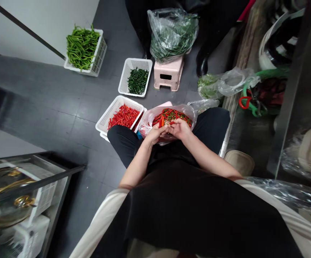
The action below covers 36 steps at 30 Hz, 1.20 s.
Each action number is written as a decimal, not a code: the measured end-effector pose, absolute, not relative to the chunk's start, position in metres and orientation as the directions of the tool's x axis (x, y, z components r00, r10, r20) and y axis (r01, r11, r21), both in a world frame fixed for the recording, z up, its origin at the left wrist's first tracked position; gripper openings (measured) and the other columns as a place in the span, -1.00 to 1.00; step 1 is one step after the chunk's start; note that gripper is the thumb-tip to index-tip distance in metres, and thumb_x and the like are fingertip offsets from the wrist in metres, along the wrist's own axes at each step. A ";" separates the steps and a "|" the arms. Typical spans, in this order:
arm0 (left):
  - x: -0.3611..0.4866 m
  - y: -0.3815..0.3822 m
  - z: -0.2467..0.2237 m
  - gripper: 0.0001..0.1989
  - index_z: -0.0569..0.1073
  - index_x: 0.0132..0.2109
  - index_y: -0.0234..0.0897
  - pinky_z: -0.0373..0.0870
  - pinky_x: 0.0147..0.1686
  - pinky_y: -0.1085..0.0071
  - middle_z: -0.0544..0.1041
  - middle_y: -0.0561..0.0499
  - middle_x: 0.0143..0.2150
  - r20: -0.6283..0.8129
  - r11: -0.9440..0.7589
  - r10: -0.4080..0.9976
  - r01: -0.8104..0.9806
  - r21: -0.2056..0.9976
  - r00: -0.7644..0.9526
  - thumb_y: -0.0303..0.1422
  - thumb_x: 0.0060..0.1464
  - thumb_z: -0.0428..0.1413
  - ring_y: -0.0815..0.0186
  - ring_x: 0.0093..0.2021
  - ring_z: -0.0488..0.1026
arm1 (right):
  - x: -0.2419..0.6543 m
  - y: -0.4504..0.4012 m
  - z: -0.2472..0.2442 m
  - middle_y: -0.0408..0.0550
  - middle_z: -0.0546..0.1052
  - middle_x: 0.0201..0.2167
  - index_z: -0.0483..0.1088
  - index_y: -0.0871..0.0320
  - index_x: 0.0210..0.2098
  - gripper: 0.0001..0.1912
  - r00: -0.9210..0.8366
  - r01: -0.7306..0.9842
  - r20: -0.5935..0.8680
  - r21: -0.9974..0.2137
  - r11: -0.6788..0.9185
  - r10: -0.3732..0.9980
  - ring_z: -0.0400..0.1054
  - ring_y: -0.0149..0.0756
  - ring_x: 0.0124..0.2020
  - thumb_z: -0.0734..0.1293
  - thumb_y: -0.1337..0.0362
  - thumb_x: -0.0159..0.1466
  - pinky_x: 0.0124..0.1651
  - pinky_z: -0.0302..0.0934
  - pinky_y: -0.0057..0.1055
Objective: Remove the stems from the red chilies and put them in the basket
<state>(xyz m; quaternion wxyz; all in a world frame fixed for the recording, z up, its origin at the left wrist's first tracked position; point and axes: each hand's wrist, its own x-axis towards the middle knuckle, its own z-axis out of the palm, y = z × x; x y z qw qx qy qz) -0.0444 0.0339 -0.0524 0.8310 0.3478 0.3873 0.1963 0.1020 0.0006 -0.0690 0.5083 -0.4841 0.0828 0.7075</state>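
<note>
Between my knees sits an opened clear plastic bag (147,120) filled with red chili peppers (168,114) that have green stems. Over it, my left hand (156,132) is closed on a couple of red chili peppers (161,122), their tips pointing up. My right hand (180,129) meets it, fingers pinched at a small red chili pepper (172,123) near the stem ends. To the left of the bag, a white plastic basket (106,116) holds loose red chili peppers (124,116).
Beyond are a white basket (123,77) of dark green chilies and a taller basket (99,53) of long green peppers. A bag of green chilies (174,39) rests on a pink stool (168,73) before another person's boots (202,64). Red-handled scissors (245,103) lie on the right shelf.
</note>
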 end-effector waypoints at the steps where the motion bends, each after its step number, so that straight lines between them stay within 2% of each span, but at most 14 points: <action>1: -0.046 0.034 -0.053 -0.67 0.36 -0.33 -0.35 -0.11 -0.64 0.59 0.27 0.16 -0.55 -0.502 0.692 0.583 -0.065 0.719 0.639 -0.21 -0.06 0.29 0.60 -0.61 0.07 | 0.104 -0.001 -0.068 -0.13 0.54 -0.44 0.27 0.15 -0.49 -0.92 0.015 -0.781 -0.752 -0.420 -0.462 0.659 0.39 -0.41 -0.49 0.27 0.42 0.09 -0.40 0.36 -0.44; 3: -0.047 0.035 -0.054 -0.70 0.38 -0.34 -0.36 -0.09 -0.64 0.60 0.32 0.12 -0.52 -0.502 0.700 0.567 -0.061 0.712 0.653 -0.25 -0.06 0.28 0.60 -0.60 0.12 | 0.108 -0.003 -0.063 -0.18 0.52 -0.46 0.31 0.14 -0.48 -0.95 0.083 -0.673 -0.674 -0.582 -0.458 0.734 0.33 -0.45 -0.55 0.30 0.39 0.06 -0.48 0.27 -0.48; 6: -0.047 0.036 -0.056 -0.72 0.41 -0.33 -0.38 0.00 -0.62 0.60 0.41 0.08 -0.47 -0.514 0.687 0.557 -0.014 0.727 0.653 -0.28 -0.08 0.29 0.58 -0.58 0.20 | 0.109 -0.003 -0.057 -0.23 0.42 -0.60 0.39 0.16 -0.47 -0.89 0.093 -0.403 -0.473 -0.823 -0.401 0.876 0.21 -0.50 -0.62 0.40 0.27 0.06 -0.56 0.08 -0.54; 9: -0.048 0.036 -0.057 -0.66 0.44 -0.25 -0.38 0.19 -0.54 0.56 0.53 -0.02 -0.37 -0.555 0.682 0.539 0.059 0.729 0.633 -0.20 -0.05 0.28 0.49 -0.49 0.37 | 0.107 0.000 -0.054 -0.22 0.38 -0.64 0.37 0.17 -0.55 -0.78 0.151 -0.214 -0.327 -0.932 -0.292 0.933 0.19 -0.49 -0.60 0.41 0.18 0.08 -0.52 0.06 -0.53; 12: -0.051 0.035 -0.058 -0.62 0.45 -0.22 -0.39 0.20 -0.54 0.55 0.55 -0.04 -0.38 -0.588 0.664 0.541 0.124 0.738 0.602 -0.12 0.00 0.25 0.46 -0.51 0.39 | 0.105 0.001 -0.055 -0.25 0.34 -0.63 0.34 0.17 -0.54 -0.77 0.297 -0.145 -0.299 -0.953 -0.266 0.907 0.12 -0.52 -0.60 0.40 0.16 0.09 -0.55 0.00 -0.55; 16: -0.055 0.034 -0.062 -0.62 0.41 -0.36 -0.38 -0.02 -0.65 0.56 0.42 0.07 -0.52 -0.530 0.582 0.592 0.134 0.802 0.607 -0.09 0.04 0.20 0.59 -0.66 0.13 | 0.103 0.001 -0.058 -0.24 0.32 -0.63 0.32 0.17 -0.52 -0.72 0.195 -0.236 -0.392 -0.909 -0.344 0.899 0.10 -0.53 -0.62 0.45 0.15 0.06 -0.60 -0.08 -0.58; 19: -0.059 0.031 -0.064 -0.59 0.39 -0.40 -0.38 -0.05 -0.65 0.56 0.38 0.08 -0.54 -0.486 0.538 0.549 0.158 0.828 0.680 -0.06 0.06 0.18 0.60 -0.65 0.10 | 0.107 0.004 -0.063 -0.27 0.23 -0.69 0.20 0.15 -0.56 -0.63 -0.018 -0.430 -0.589 -0.725 -0.539 0.808 -0.04 -0.58 -0.69 0.47 0.15 0.06 -0.66 -0.16 -0.59; 21: -0.061 0.030 -0.066 -0.59 0.40 -0.38 -0.38 -0.04 -0.65 0.56 0.39 0.07 -0.53 -0.501 0.551 0.527 0.173 0.816 0.687 -0.05 0.06 0.17 0.59 -0.65 0.11 | 0.111 0.003 -0.067 -0.30 0.17 -0.72 0.13 0.13 -0.58 -0.57 -0.170 -0.467 -0.692 -0.570 -0.675 0.702 -0.14 -0.61 -0.72 0.46 0.10 0.10 -0.69 -0.23 -0.59; 22: -0.061 0.030 -0.066 -0.60 0.41 -0.35 -0.37 -0.04 -0.65 0.56 0.41 0.07 -0.51 -0.523 0.567 0.532 0.179 0.804 0.666 -0.05 0.06 0.17 0.59 -0.65 0.13 | 0.114 0.002 -0.068 -0.31 0.15 -0.72 0.11 0.13 -0.58 -0.53 -0.178 -0.458 -0.719 -0.544 -0.703 0.672 -0.17 -0.62 -0.73 0.46 0.06 0.10 -0.70 -0.25 -0.59; 24: -0.060 0.030 -0.067 -0.62 0.42 -0.29 -0.36 -0.03 -0.66 0.56 0.47 0.04 -0.47 -0.573 0.589 0.550 0.204 0.782 0.608 -0.07 0.07 0.16 0.57 -0.65 0.18 | 0.116 -0.003 -0.070 -0.32 0.14 -0.73 0.10 0.12 -0.58 -0.49 -0.055 -0.417 -0.713 -0.620 -0.665 0.699 -0.16 -0.62 -0.73 0.46 -0.02 0.10 -0.71 -0.28 -0.59; 26: -0.058 0.030 -0.065 -0.64 0.42 -0.30 -0.36 -0.02 -0.65 0.55 0.46 0.03 -0.50 -0.593 0.563 0.538 0.268 0.782 0.599 -0.09 0.09 0.15 0.53 -0.65 0.21 | 0.115 -0.006 -0.068 -0.30 0.22 -0.70 0.18 0.13 -0.54 -0.53 0.093 -0.321 -0.600 -0.774 -0.546 0.795 -0.04 -0.58 -0.71 0.47 -0.04 0.06 -0.69 -0.20 -0.59; 28: -0.054 0.030 -0.063 -0.65 0.43 -0.37 -0.37 -0.01 -0.64 0.53 0.39 0.06 -0.59 -0.584 0.496 0.509 0.339 0.800 0.632 -0.12 0.08 0.17 0.51 -0.65 0.21 | 0.111 -0.005 -0.064 -0.25 0.33 -0.66 0.31 0.15 -0.49 -0.60 0.096 -0.180 -0.466 -0.877 -0.446 0.879 0.10 -0.53 -0.66 0.47 -0.02 0.04 -0.64 -0.07 -0.57; 31: -0.054 0.030 -0.059 -0.66 0.40 -0.39 -0.36 -0.01 -0.62 0.53 0.35 0.10 -0.60 -0.560 0.465 0.527 0.335 0.820 0.639 -0.14 0.04 0.21 0.52 -0.64 0.17 | 0.108 0.003 -0.059 -0.22 0.37 -0.66 0.37 0.18 -0.53 -0.64 0.035 -0.062 -0.384 -0.922 -0.382 0.923 0.14 -0.50 -0.63 0.47 0.02 0.01 -0.59 -0.02 -0.54; 36: -0.065 0.033 -0.061 -0.59 0.34 -0.26 -0.31 -0.15 -0.66 0.57 0.36 0.12 -0.48 -0.568 0.627 0.543 0.151 0.764 0.619 -0.07 -0.03 0.25 0.59 -0.64 0.08 | 0.120 0.013 -0.058 -0.26 0.29 -0.70 0.36 0.18 -0.51 -0.63 0.292 -0.131 -0.291 -0.956 -0.263 0.911 0.04 -0.54 -0.67 0.45 0.00 0.03 -0.58 -0.08 -0.52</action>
